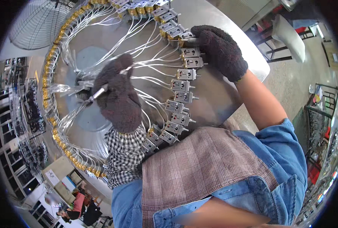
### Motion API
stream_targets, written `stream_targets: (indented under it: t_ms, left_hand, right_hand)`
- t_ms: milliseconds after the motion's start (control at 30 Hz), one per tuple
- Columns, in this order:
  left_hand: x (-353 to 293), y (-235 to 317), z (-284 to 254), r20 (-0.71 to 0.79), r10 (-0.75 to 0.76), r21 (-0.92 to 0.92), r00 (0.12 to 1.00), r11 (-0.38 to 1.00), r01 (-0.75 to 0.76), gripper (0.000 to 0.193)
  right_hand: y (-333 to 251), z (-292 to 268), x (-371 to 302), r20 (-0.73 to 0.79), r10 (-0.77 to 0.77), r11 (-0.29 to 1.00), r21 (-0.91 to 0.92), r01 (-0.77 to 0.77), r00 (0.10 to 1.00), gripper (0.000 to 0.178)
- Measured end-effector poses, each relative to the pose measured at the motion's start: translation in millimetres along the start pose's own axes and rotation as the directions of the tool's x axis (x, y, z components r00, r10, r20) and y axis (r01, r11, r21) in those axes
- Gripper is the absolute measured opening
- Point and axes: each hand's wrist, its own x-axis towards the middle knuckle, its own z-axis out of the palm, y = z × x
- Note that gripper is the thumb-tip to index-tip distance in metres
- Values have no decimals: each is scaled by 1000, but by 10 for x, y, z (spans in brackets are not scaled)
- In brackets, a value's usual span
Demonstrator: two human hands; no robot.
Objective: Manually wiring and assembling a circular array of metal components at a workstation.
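A ring of silver box-shaped metal parts [181, 85] with wires lines the near right edge of a round metal turntable [153, 98]. My right hand [222, 51], in a dark knitted glove, is closed round one of these parts [187, 36] at the upper right; its fingertips are partly hidden. Over the middle of the turntable my left hand [119, 93], in a similar glove, is closed on a slim silver rod-shaped tool [98, 93]. White wires [150, 62] run from the metal parts toward this hand, and a small pale connector [126, 70] shows at its fingers.
Brass-coloured fittings [45, 81] continue round the turntable's far left rim. Bundled wires [76, 70] gather near its hub. A large fan [39, 24] stands at upper left. Other people [77, 205] sit at lower left. A chair with a pale cushion [288, 38] is at upper right.
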Motion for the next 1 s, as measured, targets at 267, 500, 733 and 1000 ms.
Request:
stream_targets:
  t_ms: [267,500,733,1000]
  left_hand:
    - [-126,-223,227,130,-479,-417,868,768,486,27]
    - [-51,-230,513,140,-703,-432,697,590,682,24]
    - [14,-312,528,248,-641,-341,727,644,685,25]
    - [54,-218,473,209,-646,379,734,746,548,14]
  right_hand:
    - [-30,-326,-145,-85,-126,969,204,141,988,35]
    - [-8,-471,-348,-121,-35,996,74,44,992,32]
    - [-39,-454,-330,-83,12,997,78,-6,996,26]
    - [-2,-448,-315,-36,9,999,39,-7,999,26]
